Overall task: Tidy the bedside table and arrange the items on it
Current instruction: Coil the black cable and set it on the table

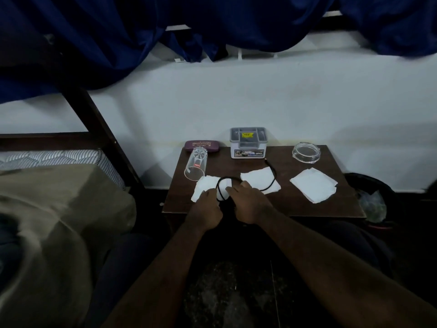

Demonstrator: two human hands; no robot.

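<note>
On the dark wooden bedside table a black cable loops across two white tissues. My left hand and my right hand both pinch the cable's coiled part near the table's front left. A third white tissue lies to the right. A clear drinking glass lies on its side at the left. At the back stand a maroon spectacle case, a white lidded box and a clear round glass dish.
A bed with a striped mattress and an olive blanket fills the left. A dark bed post rises beside the table. A black bin stands at the table's right. Blue curtains hang above the white wall.
</note>
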